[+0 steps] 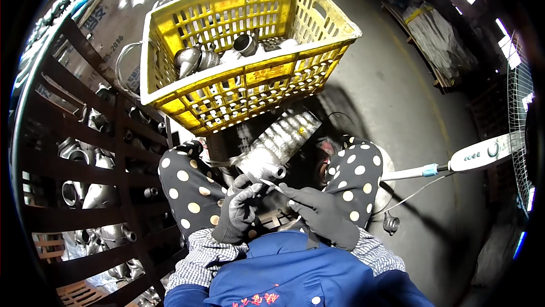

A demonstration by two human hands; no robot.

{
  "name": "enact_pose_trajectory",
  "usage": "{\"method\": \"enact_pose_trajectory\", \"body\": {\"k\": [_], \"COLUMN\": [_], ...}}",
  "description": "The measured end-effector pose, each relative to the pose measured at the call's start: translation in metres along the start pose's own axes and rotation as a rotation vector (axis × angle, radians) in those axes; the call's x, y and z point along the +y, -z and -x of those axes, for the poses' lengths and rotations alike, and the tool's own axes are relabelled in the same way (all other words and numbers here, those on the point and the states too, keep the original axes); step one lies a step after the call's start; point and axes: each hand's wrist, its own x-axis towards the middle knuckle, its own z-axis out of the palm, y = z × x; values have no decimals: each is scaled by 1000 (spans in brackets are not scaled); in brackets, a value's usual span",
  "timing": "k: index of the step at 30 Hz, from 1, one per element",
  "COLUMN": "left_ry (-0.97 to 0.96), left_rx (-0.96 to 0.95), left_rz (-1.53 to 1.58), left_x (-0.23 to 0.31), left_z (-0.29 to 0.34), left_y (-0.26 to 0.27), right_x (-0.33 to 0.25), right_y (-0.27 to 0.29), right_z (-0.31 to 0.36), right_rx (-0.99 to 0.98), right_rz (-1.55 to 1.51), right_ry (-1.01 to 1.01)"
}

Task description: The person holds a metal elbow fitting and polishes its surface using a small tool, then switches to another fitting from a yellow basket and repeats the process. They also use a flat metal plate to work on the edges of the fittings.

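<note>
Both my hands wear dark grey gloves and meet in front of my lap. My left hand [237,210] is closed, its fingers against the lower side of a silvery metal casting [258,163] with a short round pipe end. Fingers pressed together, my right hand [323,211] points at the casting from the right. A thin pale strip [271,184] runs from its fingertips to the casting's underside; its kind is too small to tell. Just beyond the casting lies a ridged whitish block [288,135], partly in shadow.
A yellow plastic crate [250,74] holding several metal castings [245,44] stands ahead. At left, a brown slatted metal bin [85,216] holds more castings. At right are a white fan pole [411,174], its wire guard [519,108], and a small metal part [390,223] on the floor.
</note>
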Motion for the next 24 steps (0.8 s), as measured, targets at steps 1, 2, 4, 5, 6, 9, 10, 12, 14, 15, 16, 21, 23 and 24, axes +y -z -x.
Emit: {"method": "enact_pose_trajectory", "body": {"k": [1,2,4,5,6,9,10,12,14,15,16,21,23,24], "left_ry": [7,13,7,2,-3,-2,6,11,3,7,12,11,18,22], "left_rx": [18,35,33,33,26,14,19,19,11,13,13,9,0,22], "left_rz": [11,22,8,1,-1,-4,-5,-1,9,22,36,-4,-22,-35], "left_x": [2,3,2,2,1,0,1,1,-1,-2,-2,-2,-1,-2], "left_z": [1,1,1,1,1,-2,-2,-2,-1,0,0,0,-1,-2], "left_y": [-7,-10,-9,-8,-6,-3,-3,-3,1,2,4,13,12,10], "right_x": [2,3,8,10,12,15,15,17,20,20,18,18,18,19], "right_y": [-5,-9,-15,-18,-20,-27,-30,-35,-39,-38,-37,-27,-22,-22], "right_z": [-3,-5,-8,-9,-10,-10,-10,-8,-6,-6,-6,-5,-7,-8], "right_rx": [31,63,85,94,93,91,91,89,84,77,70,29,77,88], "right_rz": [37,75,180,231,243,323,379,492,605,615,626,390,313,316], "right_ry": [25,51,56,59,60,60,61,73,96,92,88,36,41,55]}}
